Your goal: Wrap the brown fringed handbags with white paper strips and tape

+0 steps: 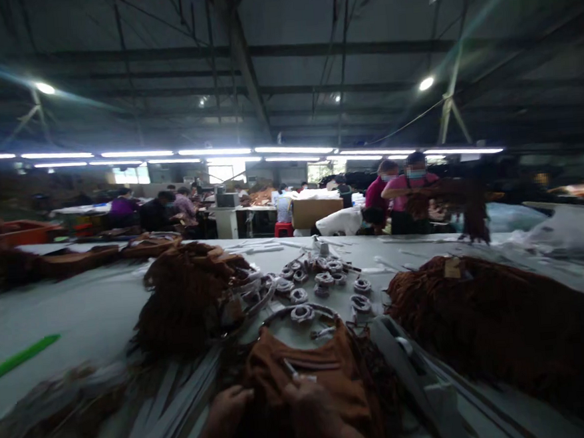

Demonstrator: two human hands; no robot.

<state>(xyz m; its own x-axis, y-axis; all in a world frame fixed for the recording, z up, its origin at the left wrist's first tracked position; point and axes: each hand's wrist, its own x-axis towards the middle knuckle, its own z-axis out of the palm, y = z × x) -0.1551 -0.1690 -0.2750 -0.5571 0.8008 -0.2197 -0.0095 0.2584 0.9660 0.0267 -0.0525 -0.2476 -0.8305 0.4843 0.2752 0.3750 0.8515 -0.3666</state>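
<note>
A brown fabric bag (333,383) with a curved strap or handle at its top lies before me at the near edge of the table. My left hand (228,413) has its fingers closed at the bag's left edge. My right hand (310,408) is closed over the front of the bag, just below a zip-like slit (315,365). From its fingertips a slim light-coloured object (291,368) sticks up; its kind is too dark and blurred to tell. Beyond the bag lie several wrapped strap coils (302,313).
Brown fringed bags are piled to the left (187,300) and right (479,326). A grey device (406,351) and pale strips (169,401) lie close by. A green strip (22,360) is at far left. Co-workers (410,187) stand beyond the table (93,306).
</note>
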